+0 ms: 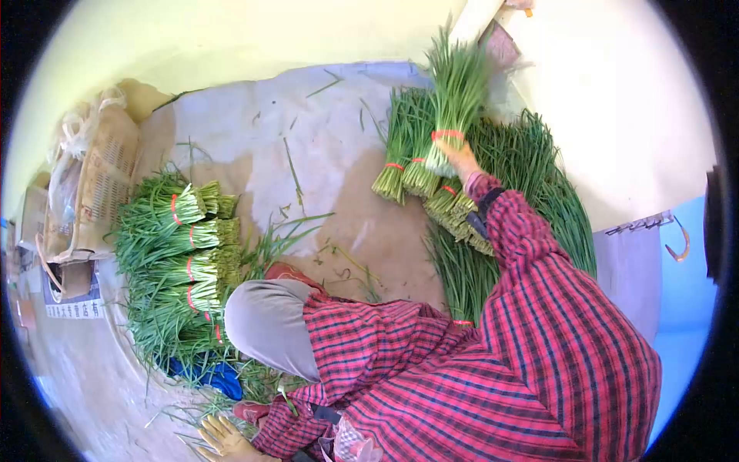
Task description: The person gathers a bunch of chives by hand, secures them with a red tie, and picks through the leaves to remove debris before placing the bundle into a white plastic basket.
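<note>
Right hand (462, 158): yellowish glove, gripping 1 bundle of long green stalks (457, 91) at its red band, leaf tips toward the upper edge. Beneath and beside it: a pile of green leaves (531, 173), with at least 3 red-banded bundles (391, 173). Left hand (223, 437): yellowish glove, fingers spread, lower left. Opposite: a stack of banded bundles (158, 239), cut ends inward; blue item (222, 379) adjoining. Also: 1 perforated crate (108, 181); 1 grey-clad knee (265, 327); red plaid clothing (493, 385).

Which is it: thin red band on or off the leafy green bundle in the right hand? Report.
On: the thin red band crosses the leafy green bundle beside the right hand; its far side is hidden.
</note>
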### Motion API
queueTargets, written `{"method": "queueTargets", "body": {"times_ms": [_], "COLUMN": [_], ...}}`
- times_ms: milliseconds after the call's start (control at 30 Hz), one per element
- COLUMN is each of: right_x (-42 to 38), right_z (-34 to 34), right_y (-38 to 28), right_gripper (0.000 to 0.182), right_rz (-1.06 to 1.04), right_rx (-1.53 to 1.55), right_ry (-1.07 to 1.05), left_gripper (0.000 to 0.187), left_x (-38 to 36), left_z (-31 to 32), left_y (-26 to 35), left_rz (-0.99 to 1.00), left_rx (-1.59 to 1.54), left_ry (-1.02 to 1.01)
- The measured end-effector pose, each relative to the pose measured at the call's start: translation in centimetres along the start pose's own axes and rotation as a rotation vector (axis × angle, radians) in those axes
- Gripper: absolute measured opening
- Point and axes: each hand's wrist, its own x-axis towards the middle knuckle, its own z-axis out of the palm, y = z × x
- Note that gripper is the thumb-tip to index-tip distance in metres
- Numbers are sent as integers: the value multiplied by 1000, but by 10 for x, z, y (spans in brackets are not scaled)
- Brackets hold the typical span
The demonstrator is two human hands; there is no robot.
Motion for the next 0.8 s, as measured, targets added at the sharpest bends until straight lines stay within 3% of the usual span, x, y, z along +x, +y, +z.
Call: {"method": "queueTargets", "body": {"times_ms": [33, 67, 100, 133, 200, 267, 300, 367, 400, 433, 467, 500, 567, 600, 667, 700, 767, 800], "right_x": [30, 68, 78, 73, 56, 48, 42, 22, 11, -4, -21, -39, -88, -99, -94, -92, -99, -103], "right_z": [-3, -10, 3, 7, 0, -1, 19, 20, 20, 37, 70, 114, 196, 231, 310, 348, 409, 435], "right_y": [78, 170, 234, 271, 291, 302, 308, 330, 339, 309, 275, 231, 143, 106, 70, 65, 8, -22], "right_gripper": [55, 93, 92, 91, 86, 76, 72, 46, 43, 40, 39, 39, 48, 47, 45, 45, 50, 55], "right_rz": [119, 56, 54, 49, 142, 292, 350, 431, 515, 675, 750, 799, -37, -139, -370, -484, -1007, -1027], "right_rx": [124, 89, -241, -570, -657, -828, -906, -476, -264, 535, 325, 101, -436, -391, -278, -207, -350, -412], "right_ry": [32, -26, 22, 67, 94, 104, 82, -245, -388, -863, -847, -819, -774, -824, -870, -862, -610, -602], "left_gripper": [33, 33, 33, 33, 34, 38, 38, 47, 54, 62, 64, 64, 63, 63, 63, 63, 63, 63], "left_x": [1, 1, 2, 5, 12, 10, 9, 1, 2, 12, 19, 23, 24, 24, 26, 28, 33, 29], "left_z": [2, 3, 4, 3, -6, -22, -26, -27, -30, -37, -38, -41, -45, -45, -47, -45, -45, -43], "left_y": [-8, -16, -26, -34, -43, -46, -32, 3, -8, -28, -45, -59, -58, -59, -61, -65, -68, -56], "left_rz": [24, 48, 71, 91, 108, -410, -423, -641, -1310, -2359, -2432, -2461, -2462, -2509, -2286, -2297, -2276, -2178], "left_rx": [-6, -12, -17, -25, -30, -1470, -1448, -2712, -3479, -3966, -3826, -3777, -3798, -3767, -3892, -3885, -3828, -3910], "left_ry": [31, 63, 97, 130, 170, -35, -73, -54, -355, -721, -903, -950, -939, -921, -869, -867, -943, -892]}}
